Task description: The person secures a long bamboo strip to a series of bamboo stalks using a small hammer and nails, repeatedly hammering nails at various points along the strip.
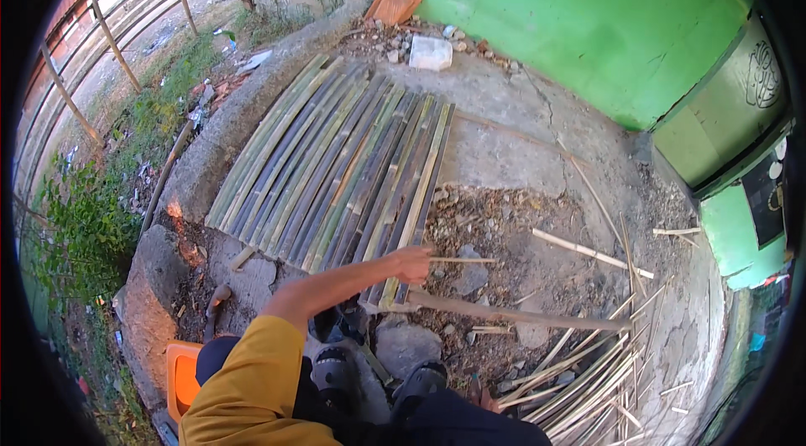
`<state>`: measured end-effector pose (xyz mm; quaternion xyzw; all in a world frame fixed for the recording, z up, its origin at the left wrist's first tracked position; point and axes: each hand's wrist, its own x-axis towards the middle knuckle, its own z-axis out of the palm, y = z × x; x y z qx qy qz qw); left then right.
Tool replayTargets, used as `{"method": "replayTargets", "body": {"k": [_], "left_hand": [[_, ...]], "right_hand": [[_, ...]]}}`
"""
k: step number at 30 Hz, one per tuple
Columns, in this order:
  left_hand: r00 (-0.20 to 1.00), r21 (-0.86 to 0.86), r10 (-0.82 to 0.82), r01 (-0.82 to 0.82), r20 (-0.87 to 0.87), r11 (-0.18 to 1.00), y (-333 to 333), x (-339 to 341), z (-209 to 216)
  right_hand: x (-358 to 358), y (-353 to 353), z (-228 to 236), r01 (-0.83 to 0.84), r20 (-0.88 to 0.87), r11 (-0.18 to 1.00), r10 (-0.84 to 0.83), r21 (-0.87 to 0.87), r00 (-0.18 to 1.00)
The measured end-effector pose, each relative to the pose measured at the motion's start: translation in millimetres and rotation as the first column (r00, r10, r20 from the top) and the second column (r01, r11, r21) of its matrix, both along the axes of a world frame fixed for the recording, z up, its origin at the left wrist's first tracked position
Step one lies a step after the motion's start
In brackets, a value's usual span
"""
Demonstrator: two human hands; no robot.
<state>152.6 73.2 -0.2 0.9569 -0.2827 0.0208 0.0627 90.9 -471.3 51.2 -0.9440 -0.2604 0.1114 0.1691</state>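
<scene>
Split bamboo slats (336, 161) lie side by side as a panel, dark and pale green, on the ground ahead. My left hand (411, 265), its arm in a yellow sleeve, is closed on a thin bamboo strip (463, 260) at the panel's near right corner. The strip points right over the dirt. My right hand (484, 396) is low by my right knee, partly hidden, beside a pile of pale bamboo strips (579, 391). Its fingers look closed around something small and dark that I cannot make out.
A wooden bar (520, 311) runs right from the panel's near corner over rubble. A loose pale stick (592, 253) lies beyond it. An orange plastic seat (181, 379) is at my left, near a big stone (151, 303). A white container (431, 52) stands by the green wall (537, 18).
</scene>
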Motion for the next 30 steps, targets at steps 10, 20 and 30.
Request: {"method": "replayTargets", "body": {"k": [10,20,30], "left_hand": [[0.964,-0.002,0.036,-0.038,-0.264,0.999,15,-5,61],[0.949,-0.01,0.081,-0.088,-0.306,0.996,-1,-8,32],[0.961,-0.242,0.103,-0.167,-0.257,0.956,9,-23,31]], "right_hand": [[14,12,0,-0.118,-0.228,0.993,0.122,0.029,0.966],[11,22,9,-0.034,-0.395,0.998,0.014,-0.043,0.919],[9,15,19,0.029,-0.403,0.999,-0.044,-0.044,0.914]]}}
